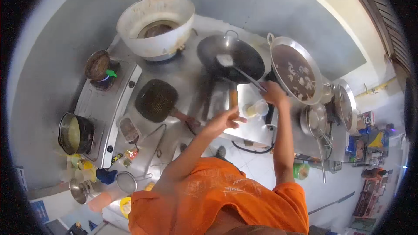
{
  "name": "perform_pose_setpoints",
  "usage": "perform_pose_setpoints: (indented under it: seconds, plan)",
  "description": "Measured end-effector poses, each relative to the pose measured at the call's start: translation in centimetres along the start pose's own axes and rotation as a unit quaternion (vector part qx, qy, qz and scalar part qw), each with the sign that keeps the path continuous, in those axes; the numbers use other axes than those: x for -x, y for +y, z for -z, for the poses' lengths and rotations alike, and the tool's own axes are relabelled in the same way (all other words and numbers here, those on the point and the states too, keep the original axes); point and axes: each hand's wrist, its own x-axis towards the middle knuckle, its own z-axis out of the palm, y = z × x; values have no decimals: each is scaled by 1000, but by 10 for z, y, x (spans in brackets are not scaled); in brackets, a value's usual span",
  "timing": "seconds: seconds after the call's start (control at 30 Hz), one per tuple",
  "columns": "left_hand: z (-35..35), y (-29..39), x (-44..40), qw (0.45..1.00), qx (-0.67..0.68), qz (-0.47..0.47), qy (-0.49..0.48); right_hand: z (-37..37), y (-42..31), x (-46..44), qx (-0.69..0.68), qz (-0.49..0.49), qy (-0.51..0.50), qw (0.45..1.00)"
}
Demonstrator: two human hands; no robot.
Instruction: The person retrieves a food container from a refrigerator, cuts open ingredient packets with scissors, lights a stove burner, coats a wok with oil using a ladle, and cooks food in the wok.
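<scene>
A black wok (250,63) with a wooden-tipped handle (234,98) sits at the middle of the steel counter. My right hand (275,93) is closed on the handle of a metal ladle (246,75), whose pale bowl is inside the wok. Just below the end of the wok's handle, my left hand (226,121) has its fingers apart and holds nothing. Between my hands stands a clear cup (257,108) with something yellowish in it.
To the right, a large pan (318,76) holds dark liquid with pale pieces. A square grill pan (156,100) lies left of the wok. A large white-rimmed pot (126,26) stands behind it. Farther left is a stove (114,122) bearing a pot (63,137).
</scene>
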Motion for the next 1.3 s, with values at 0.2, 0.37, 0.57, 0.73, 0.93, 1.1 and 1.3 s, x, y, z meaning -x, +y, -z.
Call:
perform_pose_setpoints:
  seconds: [0.2,0.37,0.57,0.73,0.93,1.1,1.3]
  plan:
    - [-14,15,10,999,0,4,34,27,1,25,-29,101,40,994]
    - [-9,-7,-1,998,28,-6,52,19,37,-14,17,26,-6,1000]
    - [1,-19,-6,996,1,-23,84,-15,38,-15,-9,108,18,994]
    - [11,-25,-9,996,0,-43,73,38,50,3,92,65,-33,993]
    - [11,-30,-24,990,-94,21,107,-32,57,-22,-14,112,58,992]
    - [14,-44,-41,972,-148,32,178,40,21,28,43,28,-56,997]
    - [26,-68,-64,978,-109,-13,179,-42,17,-18,0,21,-11,1000]
